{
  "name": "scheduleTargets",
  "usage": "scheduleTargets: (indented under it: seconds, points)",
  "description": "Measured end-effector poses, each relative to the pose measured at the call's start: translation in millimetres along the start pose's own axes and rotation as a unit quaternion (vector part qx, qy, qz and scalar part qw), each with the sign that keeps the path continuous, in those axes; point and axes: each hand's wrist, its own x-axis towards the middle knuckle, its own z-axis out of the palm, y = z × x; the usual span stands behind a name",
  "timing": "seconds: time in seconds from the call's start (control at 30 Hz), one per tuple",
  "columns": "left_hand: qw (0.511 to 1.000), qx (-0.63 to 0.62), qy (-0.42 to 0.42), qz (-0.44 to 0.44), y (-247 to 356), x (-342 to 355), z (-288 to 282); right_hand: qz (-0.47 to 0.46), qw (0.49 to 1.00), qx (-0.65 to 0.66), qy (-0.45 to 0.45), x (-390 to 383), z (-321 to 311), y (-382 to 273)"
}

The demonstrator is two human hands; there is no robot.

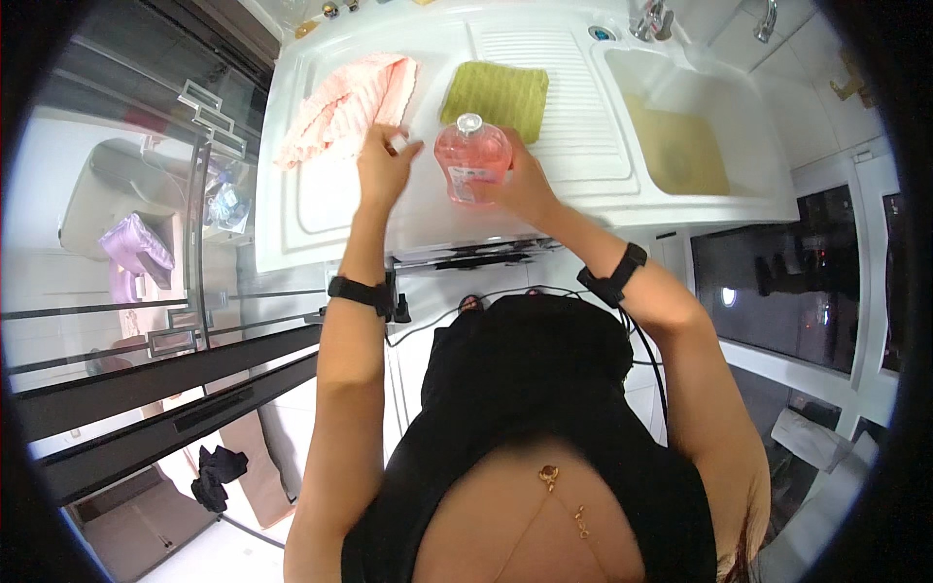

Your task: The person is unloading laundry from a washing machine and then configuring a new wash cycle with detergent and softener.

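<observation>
My right hand [525, 180] grips a bottle of pink liquid [468, 155] with a pale top, holding it upright over the front part of the white sink's draining area. My left hand [386, 162] is left of the bottle, at the lower edge of a crumpled pink cloth [345, 102], its fingers loosely curled and thumb apart; I see nothing held in it. Behind the bottle, a green textured cloth [496, 92] lies partly on the ridged drainboard [573, 126].
The basin [680, 146] at the right has taps [649, 24] behind it. A glass partition [97, 369] runs along the left, with purple fabric [131, 248] beyond. Black cables [428, 324] hang below the sink; dark fabric [214, 471] is at lower left.
</observation>
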Motion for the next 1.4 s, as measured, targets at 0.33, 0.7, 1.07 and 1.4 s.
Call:
scheduleTargets:
  seconds: [0.33,0.7,1.07,1.4]
  points:
    - [0.997,-0.003,-0.071,0.002,-32,-21,29,-0.061,0.990,-0.129,-0.011,28,-17,-50]
    - [0.975,-0.164,-0.095,0.113,37,-43,15,-0.174,0.947,-0.271,0.011,38,-17,-54]
    - [0.981,-0.177,0.029,0.076,56,-38,47,-0.202,0.930,-0.305,-0.036,42,-12,-69]
    - [0.966,-0.153,0.082,0.192,63,-28,39,-0.299,0.728,-0.609,-0.096,49,-7,-96]
